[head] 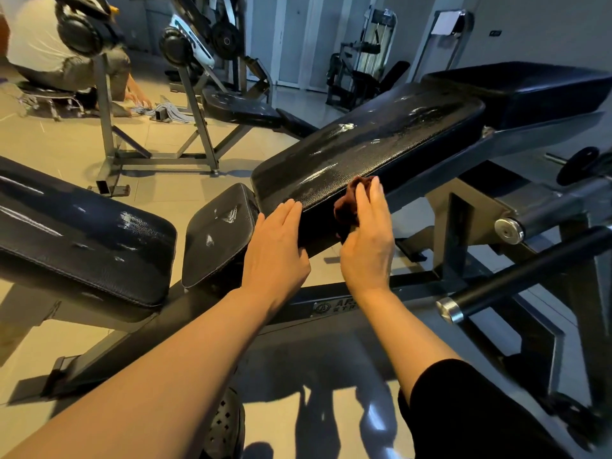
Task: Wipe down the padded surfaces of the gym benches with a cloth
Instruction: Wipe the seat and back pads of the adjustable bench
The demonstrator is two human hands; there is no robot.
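Observation:
A long black padded back pad (364,150) slopes up to the right, with wet streaks shining on it. Below its lower end sits a small black seat pad (215,233). My left hand (275,250) rests flat with straight fingers on the near lower edge of the back pad. My right hand (367,233) presses a dark brown cloth (346,207) against the pad's near side edge, fingers straight over the cloth. Another black bench pad (76,233) lies at the left, also streaked.
A third black pad (523,91) sits at the upper right. A padded roller bar (530,270) juts out at right beside the bench frame (331,306). A person (49,51) crouches at the far left by a plate rack, a grey cloth (165,111) on the tiled floor.

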